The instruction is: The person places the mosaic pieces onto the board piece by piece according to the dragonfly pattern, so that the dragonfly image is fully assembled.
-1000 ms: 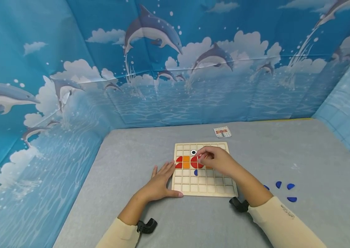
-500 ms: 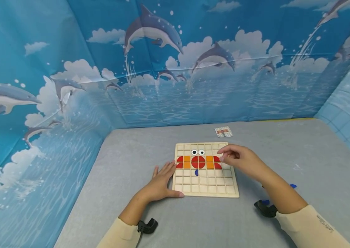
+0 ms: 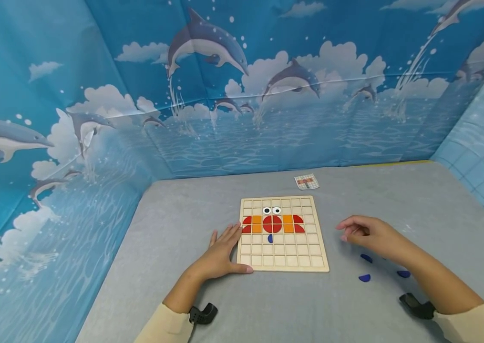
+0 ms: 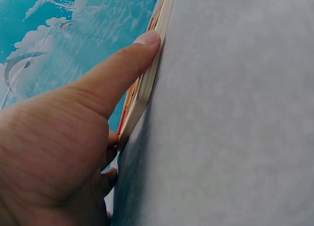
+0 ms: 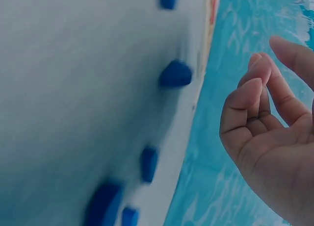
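Observation:
A wooden grid board (image 3: 293,261) lies on the grey table. My left hand (image 3: 220,255) rests against its lower left side, fingers extended along the left edge. In the left wrist view the thumb (image 4: 127,62) lies on the board's near edge. Pieces on the grid include two eye pieces (image 3: 272,210), a red circle (image 3: 269,221), orange squares (image 3: 256,220) and red quarter pieces (image 3: 298,219); one blue half-round piece (image 3: 270,238) sits below the circle. My right hand (image 3: 372,233) hovers right of the board, fingers loosely bent and holding nothing, close to loose blue half-round pieces (image 3: 364,277).
A small printed card (image 3: 306,181) lies behind the board. In the right wrist view several blue pieces (image 5: 175,75) are spread over the table. A dolphin-patterned backdrop (image 3: 242,138) stands along the back and left sides.
My right hand has moved from above the board out to the right, over the loose blue pieces. The second eye piece and right-hand red pieces are now uncovered. The left hand stays put.

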Demonstrator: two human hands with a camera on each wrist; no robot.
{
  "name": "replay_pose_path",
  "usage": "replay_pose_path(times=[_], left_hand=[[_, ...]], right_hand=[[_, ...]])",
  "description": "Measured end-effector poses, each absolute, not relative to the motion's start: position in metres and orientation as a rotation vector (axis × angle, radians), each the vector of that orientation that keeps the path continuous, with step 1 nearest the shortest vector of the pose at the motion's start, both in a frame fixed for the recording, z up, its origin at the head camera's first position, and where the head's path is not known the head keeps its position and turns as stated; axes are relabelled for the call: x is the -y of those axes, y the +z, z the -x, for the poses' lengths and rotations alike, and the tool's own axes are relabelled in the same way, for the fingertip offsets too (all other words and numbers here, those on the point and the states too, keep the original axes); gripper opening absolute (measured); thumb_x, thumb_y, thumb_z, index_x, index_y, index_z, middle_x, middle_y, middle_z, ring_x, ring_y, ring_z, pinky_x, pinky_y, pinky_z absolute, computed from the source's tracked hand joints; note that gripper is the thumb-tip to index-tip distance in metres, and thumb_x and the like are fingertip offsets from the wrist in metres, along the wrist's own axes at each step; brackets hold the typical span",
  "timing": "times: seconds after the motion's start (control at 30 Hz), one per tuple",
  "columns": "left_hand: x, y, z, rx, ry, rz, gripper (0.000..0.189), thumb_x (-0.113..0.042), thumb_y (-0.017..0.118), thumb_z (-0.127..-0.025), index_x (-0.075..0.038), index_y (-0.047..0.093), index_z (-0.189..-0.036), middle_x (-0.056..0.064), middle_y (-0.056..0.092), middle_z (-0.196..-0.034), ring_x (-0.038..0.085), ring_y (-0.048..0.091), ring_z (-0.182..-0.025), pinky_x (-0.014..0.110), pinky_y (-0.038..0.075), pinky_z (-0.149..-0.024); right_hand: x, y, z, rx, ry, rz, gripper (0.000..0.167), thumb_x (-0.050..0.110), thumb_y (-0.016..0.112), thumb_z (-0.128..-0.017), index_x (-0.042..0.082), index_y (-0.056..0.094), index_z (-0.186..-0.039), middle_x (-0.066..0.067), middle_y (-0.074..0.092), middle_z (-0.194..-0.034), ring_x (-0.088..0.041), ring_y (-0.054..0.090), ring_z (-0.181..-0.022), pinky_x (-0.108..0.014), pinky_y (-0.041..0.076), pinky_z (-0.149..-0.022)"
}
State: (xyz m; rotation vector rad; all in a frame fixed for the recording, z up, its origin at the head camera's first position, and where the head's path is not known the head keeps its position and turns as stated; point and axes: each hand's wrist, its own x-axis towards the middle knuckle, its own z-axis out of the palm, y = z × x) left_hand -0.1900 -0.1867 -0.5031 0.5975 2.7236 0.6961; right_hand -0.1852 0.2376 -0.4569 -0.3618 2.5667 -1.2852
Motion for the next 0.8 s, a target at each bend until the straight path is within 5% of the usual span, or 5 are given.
replay_pose_path(times=[0.8], left_hand=[[0.187,-0.503,0.191,-2.715,0.695,-0.595,0.118,-0.064,0.08,-0.076,-0.016,0.017,-0.164,-0.005,0.008,-0.172,0.022,0.003,-0.161,0.061,-0.007,-0.125]], right_hand=[[-0.271,-0.482,0.162,-2.152,-1.309,0.543,0.027,0.0,0.06,-0.092,-0.007,0.063,-0.118,-0.007,0.068,-0.095,-0.005,0.06,-0.077,-0.023,0.051,-0.066]])
